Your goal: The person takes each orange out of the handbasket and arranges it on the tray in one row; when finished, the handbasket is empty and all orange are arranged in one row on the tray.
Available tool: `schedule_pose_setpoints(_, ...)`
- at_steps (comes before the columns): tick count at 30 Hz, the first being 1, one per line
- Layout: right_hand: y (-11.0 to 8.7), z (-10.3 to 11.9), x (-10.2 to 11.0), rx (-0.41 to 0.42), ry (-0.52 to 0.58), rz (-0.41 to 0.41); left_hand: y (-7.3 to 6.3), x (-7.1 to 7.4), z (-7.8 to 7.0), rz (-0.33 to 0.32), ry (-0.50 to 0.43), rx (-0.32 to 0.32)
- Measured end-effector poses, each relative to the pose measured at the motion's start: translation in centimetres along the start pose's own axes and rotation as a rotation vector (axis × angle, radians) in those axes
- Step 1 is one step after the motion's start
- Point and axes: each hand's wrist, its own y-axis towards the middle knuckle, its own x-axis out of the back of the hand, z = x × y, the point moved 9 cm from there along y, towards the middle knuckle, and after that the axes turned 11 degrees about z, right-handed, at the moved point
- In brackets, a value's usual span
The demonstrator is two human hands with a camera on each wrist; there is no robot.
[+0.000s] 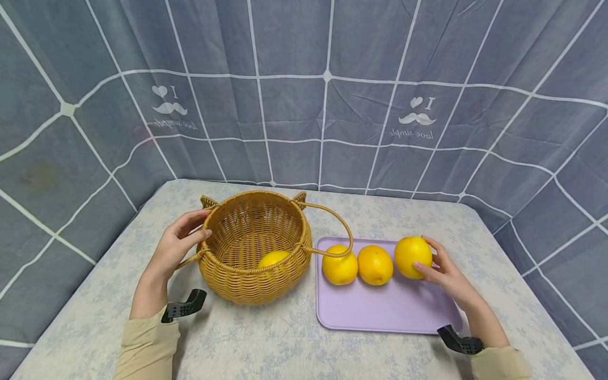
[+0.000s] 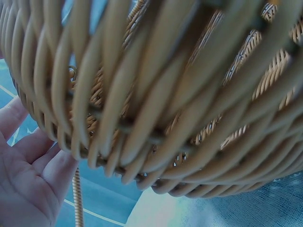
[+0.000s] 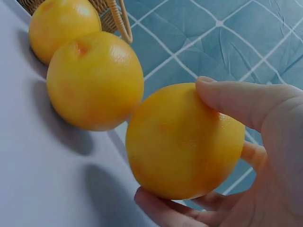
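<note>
On the tabletop (image 1: 256, 338), pale patterned surface, wicker basket (image 1: 254, 290) sits left of centre, opening up, two ear-shaped points (image 1: 209, 202) on the far rim. Lilac tray (image 1: 366, 314) just right of it. Grey curtain (image 1: 294, 111) with white grid lines and mirrored lettering behind and to both sides.

One yellow fruit (image 1: 274, 257) is inside the basket, near side, partly hidden by the front rim. Left tray fruit (image 1: 340, 269) and middle tray fruit (image 1: 375, 265) rest on the tray side by side, between the basket and the held fruit (image 1: 409, 256). In the way: the basket's right handle (image 1: 343, 224) flops out over the tray's left edge and crosses in front of the left tray fruit. Left handle (image 1: 189, 260) hangs outward below the left hand.

Right hand (image 1: 448, 274): thumb and fingers spread about as wide as the held fruit, curved round it, pinching it from the right side. Right wrist view shows its shadow separate from it on the tray, so it's lifted clear, at the right of the row.

Left hand (image 1: 177, 247): on the basket's left rim, thumb over the edge, fingers outside against the weave, gripping it. Left wrist view is mostly weave; can't tell how hard it presses.
</note>
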Motion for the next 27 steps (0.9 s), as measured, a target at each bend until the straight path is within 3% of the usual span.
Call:
schedule_pose_setpoints(14, 0.0, -1.6, -0.3, -0.108, -0.097, 0.022, 0.1, -0.1, 0.0, 0.008, 0.004, -0.002)
schedule_pose_setpoints(27, 0.3, -1.7, -0.9, -0.081, -0.083, 0.04, 0.0, -0.1, 0.0, 0.01, -0.001, 0.002)
